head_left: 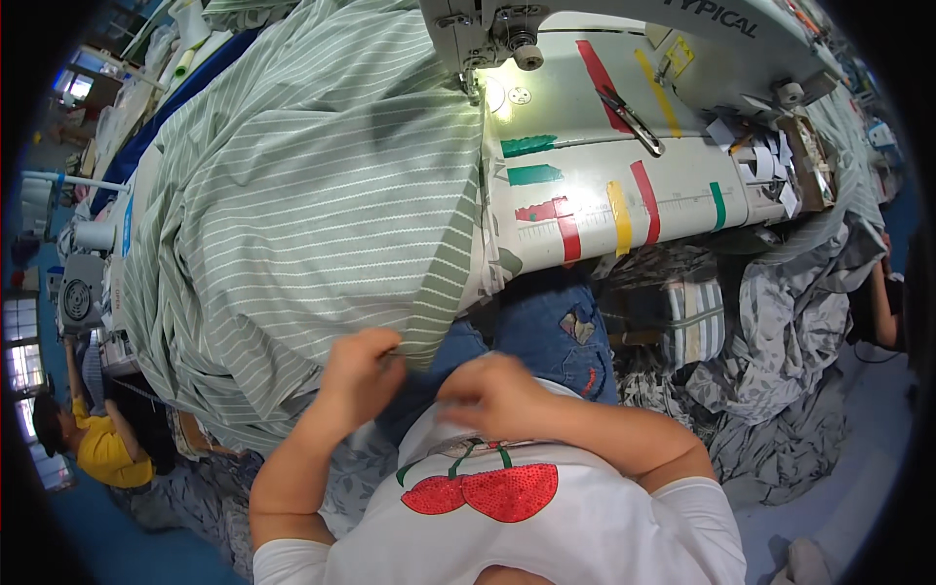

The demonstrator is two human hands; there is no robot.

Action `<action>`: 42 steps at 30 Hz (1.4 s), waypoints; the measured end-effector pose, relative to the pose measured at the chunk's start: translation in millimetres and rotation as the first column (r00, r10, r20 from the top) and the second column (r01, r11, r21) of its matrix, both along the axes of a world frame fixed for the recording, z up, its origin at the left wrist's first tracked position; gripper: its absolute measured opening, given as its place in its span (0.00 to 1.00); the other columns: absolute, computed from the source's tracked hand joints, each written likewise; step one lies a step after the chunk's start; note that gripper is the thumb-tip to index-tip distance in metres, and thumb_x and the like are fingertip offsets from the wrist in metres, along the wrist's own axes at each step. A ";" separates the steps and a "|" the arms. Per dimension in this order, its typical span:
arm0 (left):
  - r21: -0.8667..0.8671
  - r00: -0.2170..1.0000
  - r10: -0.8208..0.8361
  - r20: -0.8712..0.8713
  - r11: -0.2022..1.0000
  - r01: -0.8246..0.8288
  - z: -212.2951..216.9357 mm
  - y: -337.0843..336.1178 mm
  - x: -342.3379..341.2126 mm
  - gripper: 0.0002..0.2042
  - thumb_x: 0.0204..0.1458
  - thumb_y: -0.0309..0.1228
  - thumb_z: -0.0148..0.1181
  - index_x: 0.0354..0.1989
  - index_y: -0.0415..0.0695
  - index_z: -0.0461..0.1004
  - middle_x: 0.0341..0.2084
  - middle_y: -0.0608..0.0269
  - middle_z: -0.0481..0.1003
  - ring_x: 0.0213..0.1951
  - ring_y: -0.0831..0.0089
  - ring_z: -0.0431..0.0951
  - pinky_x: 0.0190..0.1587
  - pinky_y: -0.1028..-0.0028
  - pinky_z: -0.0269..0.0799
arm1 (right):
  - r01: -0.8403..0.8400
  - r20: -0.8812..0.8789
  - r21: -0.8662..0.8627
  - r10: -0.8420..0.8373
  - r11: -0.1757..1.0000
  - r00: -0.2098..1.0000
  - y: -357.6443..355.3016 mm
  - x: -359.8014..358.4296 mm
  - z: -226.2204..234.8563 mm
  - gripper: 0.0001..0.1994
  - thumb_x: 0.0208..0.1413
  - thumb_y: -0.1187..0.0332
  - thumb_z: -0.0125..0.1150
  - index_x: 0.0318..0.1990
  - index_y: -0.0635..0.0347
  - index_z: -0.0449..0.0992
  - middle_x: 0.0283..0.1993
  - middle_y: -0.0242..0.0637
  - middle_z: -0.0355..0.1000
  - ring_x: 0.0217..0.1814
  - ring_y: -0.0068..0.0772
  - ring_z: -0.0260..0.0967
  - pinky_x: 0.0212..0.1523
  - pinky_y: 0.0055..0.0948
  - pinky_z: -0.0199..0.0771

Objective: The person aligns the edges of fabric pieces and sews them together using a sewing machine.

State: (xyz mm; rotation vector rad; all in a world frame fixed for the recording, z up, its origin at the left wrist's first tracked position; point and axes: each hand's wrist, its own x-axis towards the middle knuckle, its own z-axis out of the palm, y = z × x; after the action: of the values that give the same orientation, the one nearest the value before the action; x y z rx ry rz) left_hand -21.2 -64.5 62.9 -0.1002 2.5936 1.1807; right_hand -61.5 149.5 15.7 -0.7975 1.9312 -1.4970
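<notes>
While cloth [292,214] drapes the table [593,205], tape strips [643,200], blue floor [97,531]

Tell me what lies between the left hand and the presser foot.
In the head view, striped fabric fills the stretch from the left hand to the presser foot, a darker band along its right edge. No tool shows there.

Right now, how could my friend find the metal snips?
Find the big sewing machine beside the green striped cloth. On its pale bed, the metal snips lie slanting, one end on red tape. Unlike the flat coloured tapes nearby, they're silver metal.
</notes>
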 end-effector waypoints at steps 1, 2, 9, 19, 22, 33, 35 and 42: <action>-0.109 0.995 0.000 -0.103 0.994 -0.011 -5.6 -14.8 2.9 0.07 0.44 0.20 0.56 0.34 0.39 0.73 0.23 0.69 0.71 0.28 0.81 0.71 0.35 0.79 0.67 | 0.102 0.131 0.086 -0.113 0.991 0.985 5.8 -5.3 -4.6 0.08 0.41 0.70 0.70 0.28 0.62 0.78 0.23 0.33 0.72 0.33 0.31 0.70 0.38 0.28 0.69; 0.094 0.987 0.155 -0.028 0.984 -0.152 -0.4 -25.6 4.2 0.07 0.45 0.21 0.57 0.35 0.40 0.73 0.24 0.67 0.72 0.27 0.78 0.70 0.33 0.77 0.67 | 0.371 -0.026 0.077 -0.370 0.925 0.929 11.1 -12.4 -20.5 0.11 0.41 0.70 0.70 0.33 0.63 0.77 0.26 0.34 0.73 0.35 0.31 0.71 0.41 0.29 0.69; -0.092 0.288 0.163 -0.944 0.706 -0.702 51.6 -73.3 -47.5 0.04 0.50 0.24 0.54 0.34 0.41 0.72 0.24 0.64 0.71 0.30 0.70 0.70 0.36 0.72 0.65 | 0.384 0.219 -0.037 -0.367 0.923 0.904 26.0 -32.2 -61.4 0.12 0.49 0.71 0.66 0.40 0.65 0.73 0.34 0.31 0.75 0.34 0.23 0.70 0.41 0.24 0.69; -0.401 0.433 -0.341 -0.834 0.915 -0.051 -100.6 74.1 4.9 0.17 0.50 0.30 0.53 0.49 0.48 0.71 0.45 0.64 0.73 0.47 0.68 0.73 0.59 0.62 0.53 | 0.455 0.717 -0.218 -0.175 0.863 0.675 56.0 -11.6 -8.7 0.03 0.56 0.75 0.58 0.37 0.64 0.74 0.33 0.26 0.73 0.33 0.11 0.66 0.36 0.14 0.65; -0.313 0.478 -0.259 -0.840 0.949 -0.035 -85.3 87.0 0.8 0.16 0.48 0.29 0.54 0.47 0.47 0.73 0.42 0.64 0.74 0.44 0.68 0.75 0.55 0.62 0.56 | 0.456 0.693 -0.180 -0.217 0.872 0.688 57.8 -4.2 -6.7 0.05 0.56 0.73 0.60 0.37 0.64 0.74 0.31 0.27 0.73 0.32 0.11 0.66 0.32 0.16 0.66; -0.264 0.541 -0.364 -0.758 0.930 0.256 -52.4 99.3 8.9 0.12 0.40 0.26 0.57 0.36 0.40 0.77 0.36 0.62 0.75 0.38 0.69 0.75 0.38 0.71 0.67 | 0.363 -0.604 -0.127 -0.363 0.923 0.710 105.8 35.9 70.6 0.06 0.45 0.79 0.63 0.33 0.65 0.76 0.16 0.35 0.66 0.14 0.29 0.64 0.17 0.25 0.61; -0.224 0.495 -0.311 -0.811 0.948 0.228 -51.3 108.6 2.1 0.13 0.35 0.25 0.60 0.34 0.40 0.77 0.34 0.63 0.75 0.37 0.68 0.76 0.34 0.71 0.65 | 0.337 -0.608 -0.065 -0.305 0.939 0.733 104.8 37.7 64.1 0.07 0.43 0.80 0.64 0.33 0.65 0.76 0.16 0.35 0.67 0.14 0.30 0.64 0.17 0.26 0.61; -0.207 0.503 -0.316 -0.804 0.943 0.262 -62.2 109.3 12.5 0.12 0.38 0.27 0.57 0.35 0.40 0.76 0.36 0.63 0.75 0.40 0.69 0.75 0.38 0.71 0.65 | 0.280 -0.582 0.009 -0.223 0.960 0.782 98.5 47.9 26.9 0.10 0.38 0.81 0.64 0.32 0.64 0.76 0.17 0.34 0.68 0.13 0.32 0.63 0.15 0.29 0.60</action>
State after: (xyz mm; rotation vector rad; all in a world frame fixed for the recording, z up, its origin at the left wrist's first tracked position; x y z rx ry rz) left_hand -8.7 44.9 0.7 1.1424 3.2063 1.1905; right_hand -13.5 248.0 42.5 -1.0769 2.6308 -1.3947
